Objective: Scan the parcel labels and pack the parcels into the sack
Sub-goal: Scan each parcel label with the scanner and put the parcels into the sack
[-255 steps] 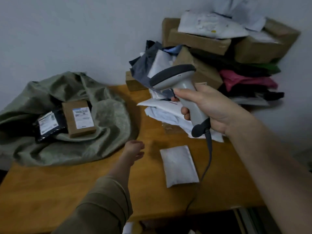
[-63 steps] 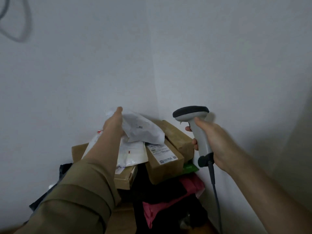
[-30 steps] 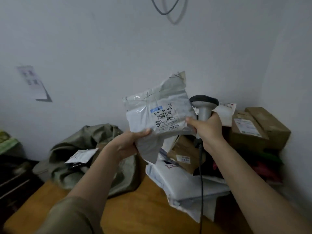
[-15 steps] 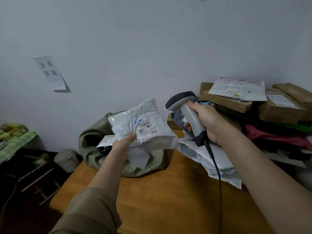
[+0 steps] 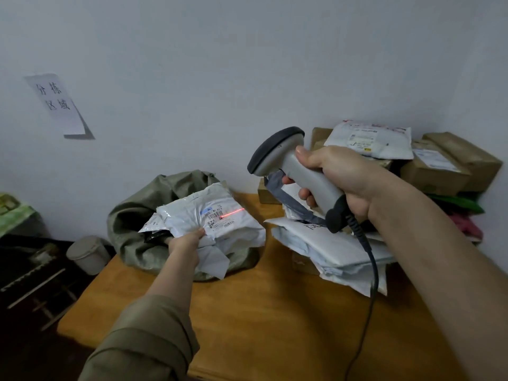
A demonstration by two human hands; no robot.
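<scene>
My left hand grips a white poly-mailer parcel by its lower left edge, label side up, above the olive-green sack. A red scan line lies across the parcel's label. My right hand holds the grey barcode scanner by its handle, with the head turned left and down toward the parcel; its cable hangs over the table. The sack lies crumpled at the table's back left, with another labelled parcel partly hidden inside it.
White mailers lie on the wooden table at the right. Behind them cardboard boxes, a white mailer and coloured bags are stacked in the corner. A small bin stands on the floor to the left. A paper sign hangs on the wall.
My left hand has lowered the white parcel toward the sack. The scanner now points down at it and a red line has appeared on the label.
</scene>
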